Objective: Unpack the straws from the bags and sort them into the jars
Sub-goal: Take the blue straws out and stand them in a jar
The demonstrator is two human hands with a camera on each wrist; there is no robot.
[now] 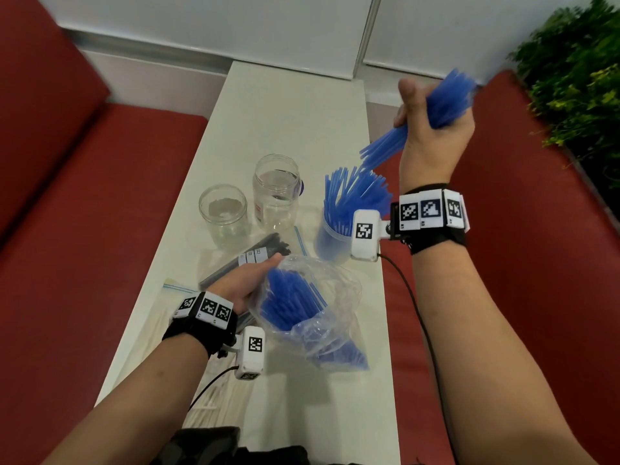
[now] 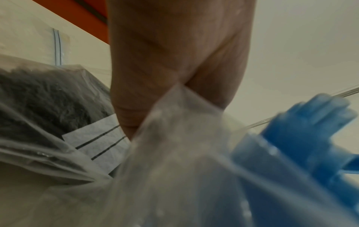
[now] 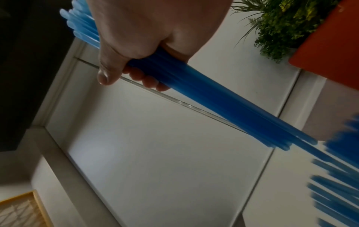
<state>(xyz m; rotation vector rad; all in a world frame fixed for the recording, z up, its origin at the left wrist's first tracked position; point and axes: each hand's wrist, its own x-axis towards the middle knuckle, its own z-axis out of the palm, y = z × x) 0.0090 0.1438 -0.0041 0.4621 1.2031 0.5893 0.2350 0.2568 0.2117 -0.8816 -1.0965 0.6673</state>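
Your right hand [image 1: 432, 129] grips a straw bundle [image 1: 416, 125] above the crowded jar [image 1: 332, 239]; your left hand [image 1: 246, 280] pinches the bag [image 1: 322, 317]. Tilted entry could splay straws onto the tabletop [image 1: 292, 129].

Blue straws [image 1: 446, 102] above seemingly part-filled jar [image 1: 330, 241]

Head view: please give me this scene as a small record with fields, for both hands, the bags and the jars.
right hand: grips bundle of blue plastic straws above the table
left hand: holds clear plastic bag of blue straws open
straw-filled jar: holds blue straws
empty jars: short clear jar, tall clear jar
other bags: bag of black straws
surface: white table
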